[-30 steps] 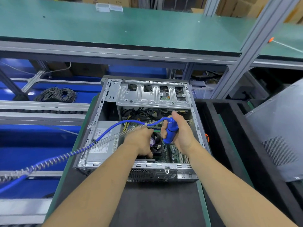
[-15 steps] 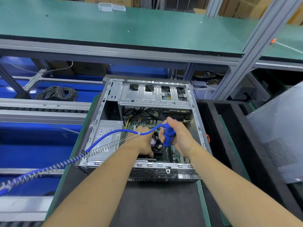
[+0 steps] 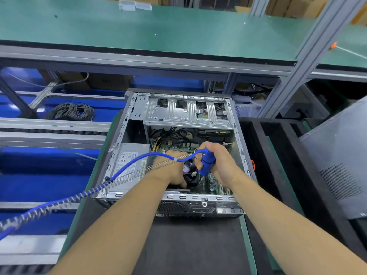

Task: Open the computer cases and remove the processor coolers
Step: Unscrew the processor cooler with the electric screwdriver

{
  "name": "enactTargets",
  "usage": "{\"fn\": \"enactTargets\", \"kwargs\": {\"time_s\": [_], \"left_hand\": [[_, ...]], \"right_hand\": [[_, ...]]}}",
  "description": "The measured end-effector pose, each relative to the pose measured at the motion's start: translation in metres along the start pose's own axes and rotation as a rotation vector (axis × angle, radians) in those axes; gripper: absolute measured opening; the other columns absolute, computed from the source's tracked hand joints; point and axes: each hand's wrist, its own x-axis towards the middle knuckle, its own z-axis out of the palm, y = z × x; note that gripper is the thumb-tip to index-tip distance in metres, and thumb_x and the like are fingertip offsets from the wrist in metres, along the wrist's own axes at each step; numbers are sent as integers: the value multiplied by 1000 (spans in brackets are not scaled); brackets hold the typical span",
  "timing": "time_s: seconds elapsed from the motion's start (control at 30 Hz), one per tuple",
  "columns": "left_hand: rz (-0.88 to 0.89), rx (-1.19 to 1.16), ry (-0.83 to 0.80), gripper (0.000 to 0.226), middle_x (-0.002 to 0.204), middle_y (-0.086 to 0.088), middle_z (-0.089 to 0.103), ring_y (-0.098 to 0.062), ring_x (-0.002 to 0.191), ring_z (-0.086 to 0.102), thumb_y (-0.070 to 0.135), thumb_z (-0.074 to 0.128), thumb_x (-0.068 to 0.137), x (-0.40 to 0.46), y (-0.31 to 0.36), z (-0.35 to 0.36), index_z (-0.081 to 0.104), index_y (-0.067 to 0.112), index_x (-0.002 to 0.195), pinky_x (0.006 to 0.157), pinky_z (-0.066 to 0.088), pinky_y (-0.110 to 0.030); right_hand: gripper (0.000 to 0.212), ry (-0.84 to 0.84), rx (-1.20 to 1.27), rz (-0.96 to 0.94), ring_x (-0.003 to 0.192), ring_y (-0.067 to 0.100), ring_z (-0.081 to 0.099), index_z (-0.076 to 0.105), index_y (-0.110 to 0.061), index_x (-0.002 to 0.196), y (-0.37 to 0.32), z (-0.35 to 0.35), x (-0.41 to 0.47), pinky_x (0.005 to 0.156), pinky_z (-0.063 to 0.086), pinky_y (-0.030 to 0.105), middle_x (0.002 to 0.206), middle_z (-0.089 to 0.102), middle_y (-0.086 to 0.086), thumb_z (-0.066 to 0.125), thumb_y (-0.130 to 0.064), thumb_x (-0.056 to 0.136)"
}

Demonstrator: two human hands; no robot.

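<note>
- The computer case [image 3: 139, 108] lies open on its side on the dark mat, its side panel already off, so the job now looks to be loosening the processor cooler [image 3: 191, 174].
- The right hand [image 3: 219, 165] is wrapped tight round a blue powered screwdriver [image 3: 206, 162]. The tool stands nearly upright, tip down, at the cooler's right edge.
- The tool's blue hose [image 3: 139, 158], sheathed in a spring coil lower down, trails off to the left across the left wrist.
- The left hand [image 3: 172, 171] rests on the cooler's left side, fingers bent down over it. From here I cannot tell whether it truly grips the cooler or only steadies it.
- So the cooler sits directly between the two hands, touching the left and just under the right hand's tool. Both are about equally near.
- What matters, I'd judge, is keeping the driver's long axis straight above the screw. The bit and the screw are hidden from me.
</note>
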Motion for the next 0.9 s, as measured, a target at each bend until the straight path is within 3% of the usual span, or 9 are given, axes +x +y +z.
{"fn": "enactTargets", "kwargs": {"time_s": [0.07, 0.23, 0.37, 0.43, 0.53, 0.6, 0.7, 0.8, 0.9], "left_hand": [[1, -8, -18, 77, 90, 5, 44, -20, 84, 46, 51, 91, 54, 0, 0, -1, 49, 28, 114, 66, 48, -32], [-3, -62, -80, 67, 104, 1, 51, -17, 85, 46, 44, 89, 64, -1, 0, 0, 48, 25, 113, 53, 33, -21], [-20, -127, -151, 94, 134, 0, 54, -27, 119, 53, 37, 86, 73, -1, 0, 1, 31, 26, 148, 74, 42, -30], [-35, -206, -201, 94, 136, -1, 55, -26, 115, 55, 31, 84, 78, 0, 1, 1, 26, 25, 152, 66, 38, -27], [-34, -113, -160, 83, 126, -4, 57, -25, 103, 55, 40, 85, 72, -3, 3, -1, 43, 20, 141, 62, 40, -28], [-8, 1, -44, 65, 113, -2, 57, -23, 95, 53, 49, 89, 61, -2, 3, -1, 54, 22, 110, 67, 48, -33], [8, 25, 23, 65, 82, 8, 44, -14, 70, 40, 50, 91, 55, -3, 3, -4, 33, 29, 75, 56, 39, -27], [30, 114, 29, 62, 86, 6, 50, -16, 74, 42, 52, 88, 59, -5, 5, -5, 38, 25, 85, 59, 39, -29], [101, 238, -2, 66, 120, -1, 53, -23, 106, 47, 57, 80, 67, -6, 9, -3, 46, 25, 113, 90, 43, -40]], "right_hand": [[36, -15, -8, 3, 59, 25, 50, 59, -27, 56, 0, 1, 0, 76, 42, 41, 60, 59, 6, 56, -57, 75], [46, -35, -72, 25, 62, 25, 51, 62, -26, 60, 1, 0, -1, 76, 43, 40, 62, 61, 9, 54, -68, 75], [41, -12, -40, 7, 61, 25, 49, 58, -21, 58, 1, -2, -1, 72, 42, 38, 60, 58, 11, 52, -58, 76], [40, 0, -23, 1, 59, 25, 48, 58, -20, 55, 1, -3, 1, 71, 42, 38, 57, 57, 11, 50, -54, 75], [36, -5, -49, -5, 58, 25, 47, 57, -21, 55, 3, -3, 1, 70, 41, 38, 57, 55, 9, 49, -52, 74], [35, -12, -55, -14, 57, 25, 46, 53, -18, 60, 5, -3, 0, 69, 40, 36, 57, 54, 10, 49, -50, 73], [35, -29, -50, -19, 57, 25, 44, 46, -12, 67, 5, -5, 1, 65, 40, 34, 56, 52, 13, 50, -47, 71], [32, -51, -99, -12, 58, 25, 43, 50, -12, 64, 6, -3, 4, 63, 39, 33, 56, 53, 14, 52, -43, 70], [36, -57, -99, -44, 56, 25, 44, 55, -10, 62, 9, -1, 7, 58, 43, 31, 58, 53, 17, 52, -44, 74]]}}
